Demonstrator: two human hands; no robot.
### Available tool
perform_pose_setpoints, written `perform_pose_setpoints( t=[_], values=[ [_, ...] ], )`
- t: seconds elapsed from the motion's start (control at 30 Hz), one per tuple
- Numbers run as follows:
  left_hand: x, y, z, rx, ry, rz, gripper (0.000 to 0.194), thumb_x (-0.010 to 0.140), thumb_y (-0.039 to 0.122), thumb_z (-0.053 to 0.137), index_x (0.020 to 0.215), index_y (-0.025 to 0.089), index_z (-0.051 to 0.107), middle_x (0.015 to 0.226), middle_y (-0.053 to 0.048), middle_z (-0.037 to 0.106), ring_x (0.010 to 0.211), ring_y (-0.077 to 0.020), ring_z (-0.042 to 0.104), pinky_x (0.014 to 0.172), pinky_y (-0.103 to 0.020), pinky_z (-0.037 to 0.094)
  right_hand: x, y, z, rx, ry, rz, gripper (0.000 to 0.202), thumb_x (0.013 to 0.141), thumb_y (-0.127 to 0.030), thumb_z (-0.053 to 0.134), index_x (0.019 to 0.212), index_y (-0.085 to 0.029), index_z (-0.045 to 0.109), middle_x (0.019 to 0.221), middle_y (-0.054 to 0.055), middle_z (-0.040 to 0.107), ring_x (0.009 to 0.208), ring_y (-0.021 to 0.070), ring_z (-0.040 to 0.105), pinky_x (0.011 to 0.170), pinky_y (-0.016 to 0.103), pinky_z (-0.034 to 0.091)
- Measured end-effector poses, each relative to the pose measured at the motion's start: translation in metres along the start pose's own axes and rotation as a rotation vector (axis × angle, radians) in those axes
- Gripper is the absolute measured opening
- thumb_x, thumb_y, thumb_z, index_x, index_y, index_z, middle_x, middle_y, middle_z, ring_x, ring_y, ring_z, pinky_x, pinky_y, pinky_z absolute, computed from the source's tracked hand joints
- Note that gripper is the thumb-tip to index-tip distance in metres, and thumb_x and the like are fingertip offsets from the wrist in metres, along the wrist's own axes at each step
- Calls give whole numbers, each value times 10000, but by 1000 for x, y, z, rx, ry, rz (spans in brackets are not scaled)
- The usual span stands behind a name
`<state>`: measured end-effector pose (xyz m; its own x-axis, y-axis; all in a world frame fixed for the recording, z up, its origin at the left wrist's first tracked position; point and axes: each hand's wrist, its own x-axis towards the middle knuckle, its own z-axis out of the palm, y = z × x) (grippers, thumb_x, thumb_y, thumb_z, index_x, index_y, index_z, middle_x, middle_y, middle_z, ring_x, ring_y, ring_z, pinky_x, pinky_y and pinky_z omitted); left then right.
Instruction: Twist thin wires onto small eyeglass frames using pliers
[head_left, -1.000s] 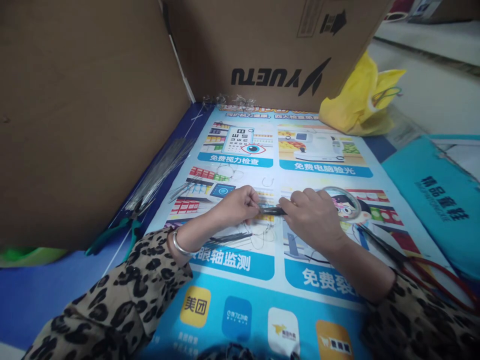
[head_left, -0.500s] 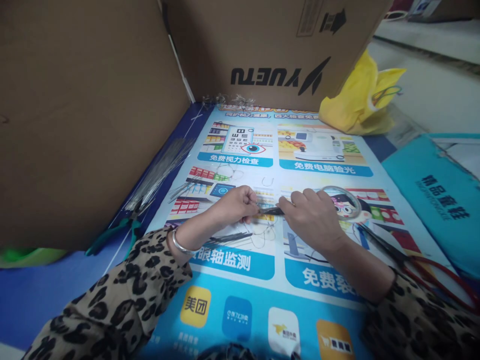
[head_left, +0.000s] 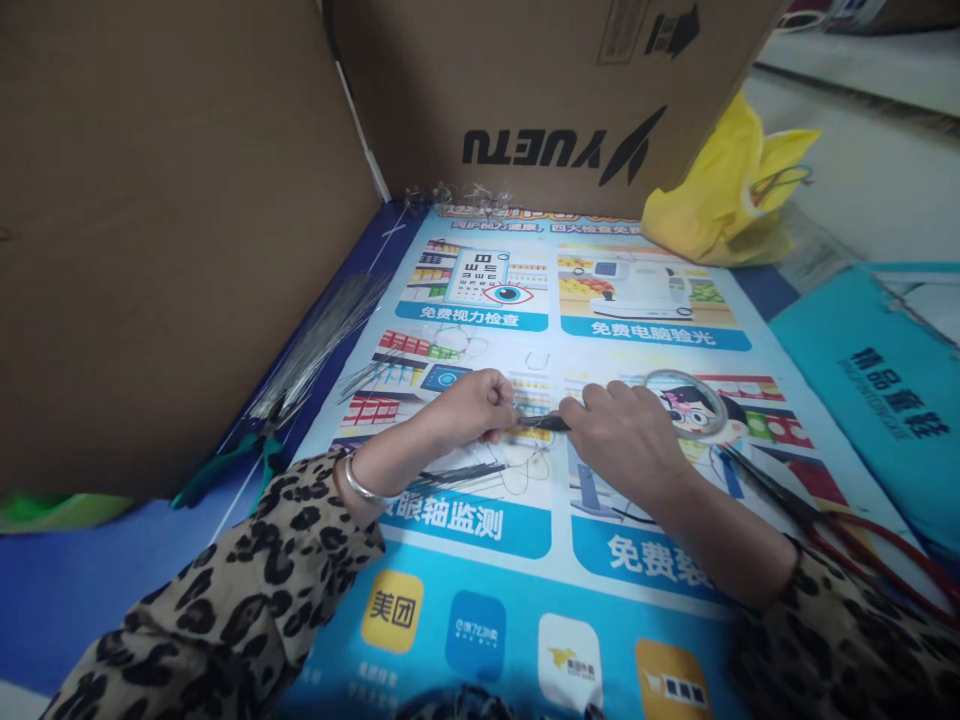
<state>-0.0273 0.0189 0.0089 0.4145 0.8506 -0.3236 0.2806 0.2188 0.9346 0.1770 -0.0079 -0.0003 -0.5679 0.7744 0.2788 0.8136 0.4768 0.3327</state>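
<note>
My right hand (head_left: 628, 440) is wrapped around dark needle-nose pliers (head_left: 546, 422), whose narrow jaws point left; the handles are hidden in the palm. At the jaw tips, my left hand (head_left: 476, 408) is closed in a pinch. Whatever those fingers hold is too fine to make out, though thin bent wires (head_left: 525, 468) lie just below. Beneath the left wrist is a small bundle of dark thin rods (head_left: 461, 475). A roll of clear tape (head_left: 712, 410) lies beyond the right hand.
Red-handled scissors (head_left: 817, 525) lie by the right forearm. Green-handled pliers (head_left: 266, 450) and a bundle of straight wires (head_left: 315, 350) are at left. Cardboard (head_left: 187, 250) stands behind. A yellow bag (head_left: 712, 200) and a turquoise bag (head_left: 862, 370) sit right, around the printed poster (head_left: 559, 540).
My right hand and the pliers have shifted very slightly to the right. The left hand keeps its pinch at the jaw tips, and the view has moved a little.
</note>
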Motion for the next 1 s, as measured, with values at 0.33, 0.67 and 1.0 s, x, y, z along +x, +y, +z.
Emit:
perform_pose_setpoints(
  t=[0.33,0.67,1.0],
  values=[
    [0,4,-1,-110,-59,-25,217,681,31,558,754,179,418,391,81,493,323,-42,393,360,-143,262,1,0,-4,79,-152,4,140,782,-168,478,728,-194,605,682,61,592,640,193,486,559,304,123],
    [2,0,-3,-119,-93,18,213,679,25,557,746,179,425,382,84,485,324,-46,390,382,-156,274,1,-1,-6,68,-236,21,177,814,-214,449,738,-191,607,694,68,621,609,196,519,548,296,142],
    [-1,8,-6,-210,-213,-37,231,661,40,564,786,176,425,448,63,531,334,-45,405,353,-146,245,2,4,0,90,-116,-8,125,790,-262,510,727,-190,591,709,59,599,695,205,511,588,308,197]
  ],
)
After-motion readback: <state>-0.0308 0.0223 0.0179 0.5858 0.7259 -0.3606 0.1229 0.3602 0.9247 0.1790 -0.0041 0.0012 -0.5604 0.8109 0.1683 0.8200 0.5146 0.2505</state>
